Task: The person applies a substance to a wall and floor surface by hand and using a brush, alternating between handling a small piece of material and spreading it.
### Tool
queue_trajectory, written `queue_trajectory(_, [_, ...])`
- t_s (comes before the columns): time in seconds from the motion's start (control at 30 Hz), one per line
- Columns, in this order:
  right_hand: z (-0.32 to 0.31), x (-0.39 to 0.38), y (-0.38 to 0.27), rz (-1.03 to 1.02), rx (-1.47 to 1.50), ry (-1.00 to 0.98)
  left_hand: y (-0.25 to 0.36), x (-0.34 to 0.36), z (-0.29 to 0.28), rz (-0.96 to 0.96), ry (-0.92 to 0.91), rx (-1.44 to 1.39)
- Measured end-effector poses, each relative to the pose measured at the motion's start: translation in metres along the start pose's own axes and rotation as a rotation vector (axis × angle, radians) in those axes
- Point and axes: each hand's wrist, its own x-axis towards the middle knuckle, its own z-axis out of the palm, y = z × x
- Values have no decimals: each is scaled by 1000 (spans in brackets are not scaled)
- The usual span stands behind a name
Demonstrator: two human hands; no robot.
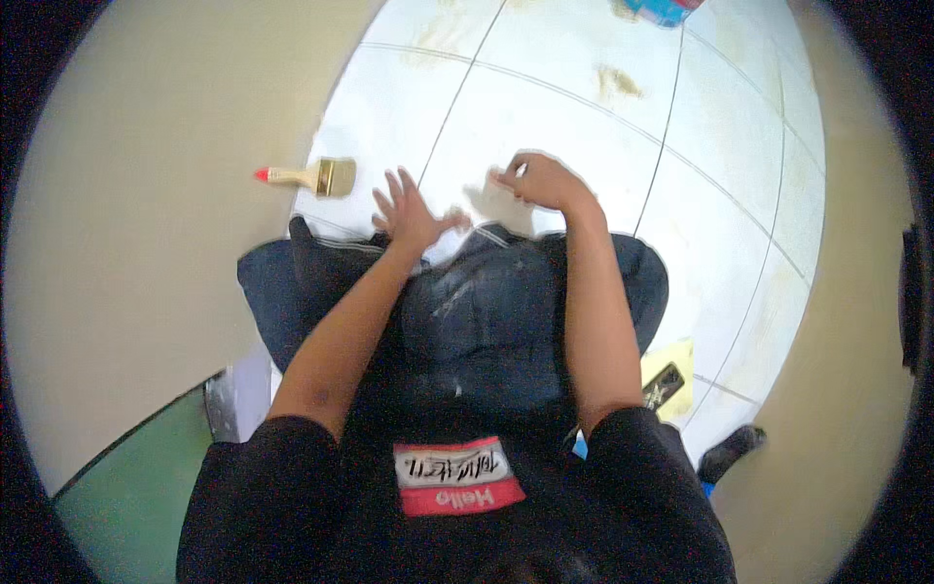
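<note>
My left hand (409,216) is held over the white floor tiles just beyond my lap, fingers spread, with nothing in it. To its left lies a flat paintbrush (336,177) with a pale wooden handle and a red tip, touching neither hand. My right hand (548,182) hovers to the right of the left one, its thumb and fingers curled together in a pinch. A small gap shows between thumb and finger. Whatever the fingertips hold, if anything, is too small to make out. Beneath this hand a shadow falls on the tiles.
Pale walls (175,185) border the tiled floor (555,107), which has brownish smudges. A blue and red container (664,10) stands at the far edge. Near my right elbow is a yellow item (683,370) with a dark object (664,386) on it. A green panel (136,496) is at lower left.
</note>
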Motion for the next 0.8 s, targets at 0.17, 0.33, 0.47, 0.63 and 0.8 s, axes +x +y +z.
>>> queue_trajectory(0.17, [10,-21,1,-28,-7,120,3,-13,1,64,207,-79])
queue_trajectory(0.33, [9,-19,28,-18,51,63,17,-35,6,74,110,-105])
queue_trajectory(0.47, [-6,-18,24,12,37,206,16,-42,19,149,233,-6])
queue_trajectory(0.63, [-14,-14,28,98,206,320,28,-30,16,134,278,11])
queue_trajectory(0.8, [-26,-12,29,83,193,305,43,-35,8,125,198,-117])
